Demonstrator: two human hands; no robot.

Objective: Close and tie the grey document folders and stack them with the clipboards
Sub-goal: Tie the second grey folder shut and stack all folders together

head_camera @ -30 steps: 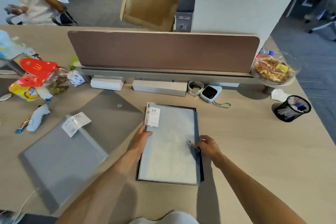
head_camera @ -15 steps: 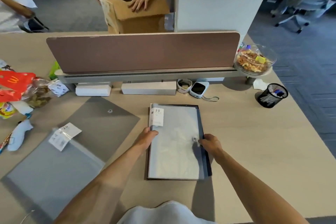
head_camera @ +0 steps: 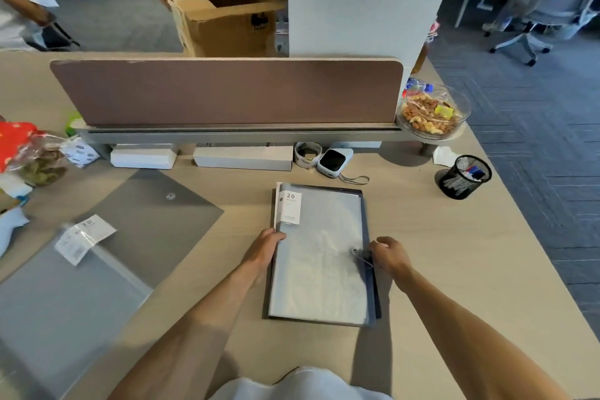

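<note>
A closed grey document folder with a white "20" label lies on a dark clipboard in the middle of the desk. My left hand presses on the folder's left edge. My right hand pinches the thin tie string that runs from the round button near the folder's right edge. A second grey folder lies open and flat at the left, its flap button up and a loose label on it.
A brown divider panel closes the desk's far side, with two white boxes, a tape roll and a small device below it. A nut bowl and mesh pen cup stand right. Snack bags sit left.
My right hand has shifted slightly right of the button, drawing the string out. My head view rose and turned; my left hand stays on the folder's edge.
</note>
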